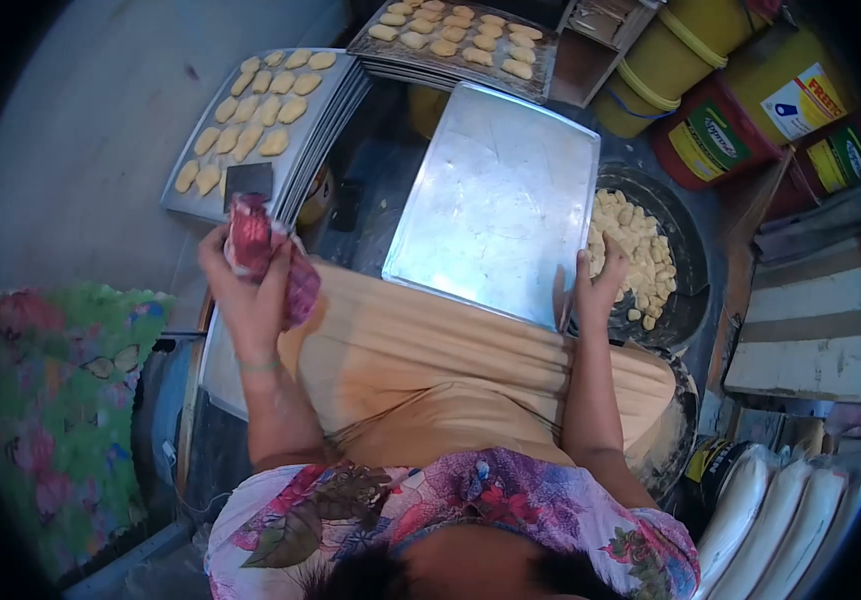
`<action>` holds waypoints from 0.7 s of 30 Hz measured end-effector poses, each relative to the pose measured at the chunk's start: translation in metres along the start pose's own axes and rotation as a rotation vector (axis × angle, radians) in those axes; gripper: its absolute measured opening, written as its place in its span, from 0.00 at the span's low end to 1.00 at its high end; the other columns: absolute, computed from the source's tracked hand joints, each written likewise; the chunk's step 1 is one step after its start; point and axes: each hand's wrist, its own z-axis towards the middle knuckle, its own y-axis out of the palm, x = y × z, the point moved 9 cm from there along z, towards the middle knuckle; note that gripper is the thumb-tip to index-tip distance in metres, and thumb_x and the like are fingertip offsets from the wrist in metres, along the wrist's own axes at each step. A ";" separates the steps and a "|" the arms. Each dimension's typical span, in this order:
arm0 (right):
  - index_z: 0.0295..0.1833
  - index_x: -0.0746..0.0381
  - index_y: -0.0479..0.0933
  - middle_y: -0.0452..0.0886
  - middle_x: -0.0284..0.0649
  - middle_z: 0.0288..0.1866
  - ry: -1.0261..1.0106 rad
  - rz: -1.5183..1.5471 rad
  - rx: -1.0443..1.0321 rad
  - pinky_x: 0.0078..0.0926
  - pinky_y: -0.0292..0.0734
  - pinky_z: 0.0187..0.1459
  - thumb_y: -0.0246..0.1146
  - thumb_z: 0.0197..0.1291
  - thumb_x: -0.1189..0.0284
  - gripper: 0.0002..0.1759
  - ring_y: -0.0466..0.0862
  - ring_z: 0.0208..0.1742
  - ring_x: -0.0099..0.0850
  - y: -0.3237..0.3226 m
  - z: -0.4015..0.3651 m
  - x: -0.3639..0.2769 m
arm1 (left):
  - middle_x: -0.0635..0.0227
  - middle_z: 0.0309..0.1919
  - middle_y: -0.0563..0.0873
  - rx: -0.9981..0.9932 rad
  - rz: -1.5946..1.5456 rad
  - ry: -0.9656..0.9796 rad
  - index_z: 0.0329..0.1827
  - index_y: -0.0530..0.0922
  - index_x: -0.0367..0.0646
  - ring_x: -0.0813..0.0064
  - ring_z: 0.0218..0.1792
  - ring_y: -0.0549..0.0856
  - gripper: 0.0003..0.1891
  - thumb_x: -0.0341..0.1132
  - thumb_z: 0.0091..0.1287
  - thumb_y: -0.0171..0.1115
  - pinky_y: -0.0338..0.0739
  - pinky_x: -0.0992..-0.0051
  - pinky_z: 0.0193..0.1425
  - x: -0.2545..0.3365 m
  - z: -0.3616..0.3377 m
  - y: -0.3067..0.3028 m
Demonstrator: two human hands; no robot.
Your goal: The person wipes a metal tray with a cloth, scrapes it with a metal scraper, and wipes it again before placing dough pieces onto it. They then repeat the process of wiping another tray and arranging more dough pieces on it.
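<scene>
My left hand (247, 285) is closed around a bunched red patterned cloth (300, 290). A dark, flat, square-ended scraper (248, 181) juts up from the same grip, over the near corner of the left tray. On the other side, my right hand (600, 277) grips the right edge of a bare metal baking tray (495, 190), which lies tilted in front of my lap. Just beyond that hand, a wide black pan (688, 215) holds many small pale dough pieces (640, 245).
At the left, a stack of trays (182, 200) carries flattened dough pieces (275, 108) on top. Another loaded tray (365, 45) stands at the back. Buckets (710, 140) line the back right, with packed white bags (780, 520) at the lower right and a flowered cloth (70, 400) at the left.
</scene>
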 end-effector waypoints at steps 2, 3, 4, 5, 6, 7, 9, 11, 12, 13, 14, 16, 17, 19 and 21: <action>0.66 0.64 0.69 0.68 0.53 0.61 -0.128 0.145 -0.044 0.41 0.64 0.65 0.65 0.59 0.72 0.28 0.69 0.64 0.48 0.006 -0.001 -0.046 | 0.53 0.53 0.78 -0.051 0.358 0.040 0.59 0.68 0.34 0.60 0.55 0.79 0.34 0.36 0.51 0.76 0.72 0.66 0.61 0.018 -0.014 -0.028; 0.65 0.63 0.70 0.68 0.53 0.62 -0.190 0.218 -0.063 0.40 0.63 0.66 0.65 0.59 0.72 0.28 0.69 0.64 0.47 0.010 -0.005 -0.072 | 0.52 0.54 0.77 -0.235 0.398 0.115 0.60 0.69 0.34 0.58 0.56 0.78 0.35 0.38 0.51 0.76 0.70 0.65 0.62 0.017 -0.021 -0.020; 0.65 0.63 0.70 0.68 0.53 0.63 -0.249 0.290 -0.081 0.40 0.62 0.67 0.65 0.59 0.73 0.27 0.69 0.65 0.47 0.015 -0.012 -0.097 | 0.51 0.55 0.76 -0.423 0.435 0.189 0.60 0.69 0.34 0.56 0.58 0.76 0.36 0.40 0.50 0.76 0.69 0.64 0.64 0.010 -0.031 -0.011; 0.65 0.62 0.70 0.68 0.52 0.64 -0.284 0.325 -0.190 0.40 0.62 0.67 0.65 0.58 0.73 0.27 0.68 0.65 0.46 0.030 -0.024 -0.120 | 0.50 0.56 0.76 -0.614 0.466 0.260 0.61 0.69 0.34 0.54 0.60 0.75 0.38 0.42 0.50 0.77 0.68 0.64 0.65 0.002 -0.044 -0.001; 0.65 0.61 0.71 0.67 0.52 0.65 -0.319 0.358 -0.295 0.40 0.63 0.66 0.66 0.58 0.73 0.27 0.68 0.66 0.46 0.044 -0.038 -0.143 | 0.50 0.57 0.75 -0.620 0.396 0.210 0.61 0.70 0.34 0.53 0.61 0.74 0.37 0.44 0.51 0.76 0.66 0.63 0.67 -0.011 -0.042 -0.002; 0.65 0.60 0.71 0.67 0.51 0.66 -0.367 0.359 -0.394 0.40 0.62 0.66 0.65 0.58 0.73 0.27 0.68 0.66 0.47 0.059 -0.053 -0.164 | 0.51 0.57 0.75 -0.625 0.324 0.162 0.61 0.70 0.35 0.53 0.62 0.73 0.37 0.45 0.51 0.76 0.65 0.63 0.68 -0.028 -0.033 0.002; 0.65 0.58 0.71 0.67 0.51 0.66 -0.448 0.349 -0.559 0.41 0.62 0.66 0.65 0.59 0.71 0.27 0.68 0.65 0.47 0.079 -0.079 -0.191 | 0.51 0.59 0.74 -0.455 0.287 0.087 0.61 0.71 0.34 0.54 0.63 0.72 0.37 0.48 0.53 0.74 0.65 0.64 0.67 -0.085 0.006 0.001; 0.65 0.56 0.72 0.67 0.51 0.66 -0.485 0.369 -0.665 0.41 0.60 0.66 0.65 0.59 0.68 0.27 0.68 0.65 0.49 0.096 -0.098 -0.199 | 0.50 0.59 0.74 -0.098 0.350 0.005 0.61 0.73 0.32 0.56 0.62 0.73 0.37 0.51 0.55 0.73 0.67 0.66 0.65 -0.149 0.064 -0.019; 0.65 0.57 0.72 0.67 0.51 0.66 -0.487 0.375 -0.679 0.41 0.61 0.66 0.65 0.59 0.68 0.27 0.68 0.65 0.49 0.093 -0.102 -0.200 | 0.48 0.59 0.74 0.079 0.376 -0.055 0.61 0.74 0.31 0.57 0.63 0.72 0.37 0.52 0.56 0.72 0.67 0.67 0.66 -0.174 0.083 -0.030; 0.65 0.57 0.72 0.67 0.51 0.66 -0.490 0.380 -0.685 0.41 0.61 0.66 0.65 0.59 0.69 0.27 0.68 0.65 0.49 0.090 -0.105 -0.200 | 0.46 0.56 0.76 0.195 0.487 -0.115 0.60 0.73 0.29 0.57 0.59 0.75 0.38 0.52 0.57 0.71 0.69 0.66 0.62 -0.201 0.103 -0.039; 0.65 0.57 0.72 0.67 0.51 0.66 -0.489 0.380 -0.686 0.41 0.61 0.66 0.65 0.59 0.69 0.27 0.67 0.66 0.48 0.087 -0.106 -0.199 | 0.44 0.54 0.77 0.306 0.591 -0.172 0.60 0.73 0.26 0.57 0.56 0.78 0.38 0.52 0.58 0.71 0.72 0.66 0.59 -0.226 0.118 -0.049; 0.64 0.57 0.72 0.68 0.50 0.65 -0.423 0.348 -0.652 0.41 0.61 0.66 0.64 0.59 0.69 0.26 0.68 0.66 0.48 0.079 -0.097 -0.186 | 0.47 0.47 0.82 0.312 0.505 -0.273 0.57 0.74 0.23 0.56 0.46 0.82 0.38 0.52 0.58 0.71 0.76 0.65 0.53 -0.277 0.147 -0.055; 0.64 0.58 0.72 0.68 0.50 0.65 -0.391 0.328 -0.630 0.41 0.62 0.66 0.64 0.59 0.69 0.26 0.68 0.66 0.48 0.074 -0.091 -0.178 | 0.52 0.41 0.84 0.155 0.187 -0.380 0.54 0.77 0.25 0.58 0.40 0.84 0.32 0.48 0.59 0.70 0.78 0.66 0.48 -0.338 0.171 -0.050; 0.63 0.59 0.73 0.69 0.49 0.64 -0.330 0.327 -0.583 0.42 0.61 0.66 0.64 0.57 0.70 0.26 0.67 0.65 0.47 0.067 -0.083 -0.160 | 0.61 0.38 0.84 0.158 -0.187 -0.465 0.48 0.80 0.33 0.69 0.35 0.82 0.20 0.42 0.62 0.69 0.77 0.69 0.37 -0.352 0.175 -0.035; 0.62 0.59 0.73 0.70 0.49 0.63 -0.278 0.331 -0.559 0.43 0.61 0.67 0.64 0.56 0.70 0.26 0.67 0.65 0.47 0.062 -0.079 -0.149 | 0.63 0.34 0.83 0.156 -0.287 -0.593 0.46 0.80 0.35 0.72 0.31 0.81 0.17 0.39 0.62 0.69 0.75 0.70 0.34 -0.339 0.165 -0.029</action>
